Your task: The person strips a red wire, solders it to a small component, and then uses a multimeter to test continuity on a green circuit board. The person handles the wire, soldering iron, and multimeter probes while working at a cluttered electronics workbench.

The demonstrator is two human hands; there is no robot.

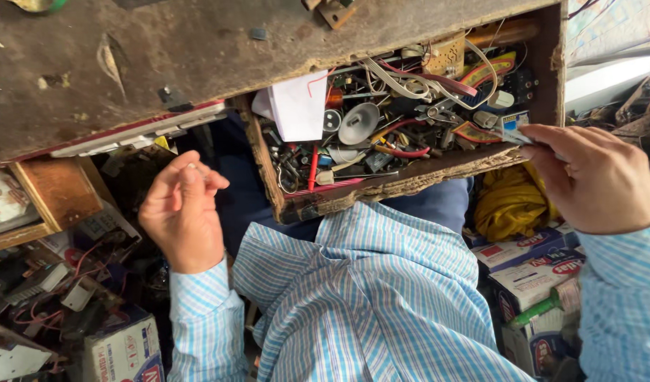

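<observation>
1. Two hands are in view, both the person's own, in blue-striped sleeves.
2. Right hand (595,177) is at the right, at the drawer's right near corner; its fingertips pinch a small packet (514,127), white and blue, held just over the drawer's rim.
3. Left hand (183,212) is at the left, raised in front of the bench edge, well apart from the drawer. Its fingers are curled together with thumb against fingertips; whether something tiny sits between them, I cannot tell.
4. Drawer (381,185), of worn wood, is pulled out from under the bench and sits between the two hands, above the person's lap.
5. Inside it lies a heap of small electronic parts: a white paper (299,106) at its left end, a round metal disc (358,122) beside that, a red pen (313,168) near the front, and a ribbon cable (417,79) toward the far side.
6. Bench (162,64), dark and dusty, fills the far left of the scene.
7. Yellow cloth (510,201) lies just under the right hand, with cardboard boxes (530,272) nearer, at the right.
8. Tangled wires (49,283) and another box lie at the near left, below the left hand.
</observation>
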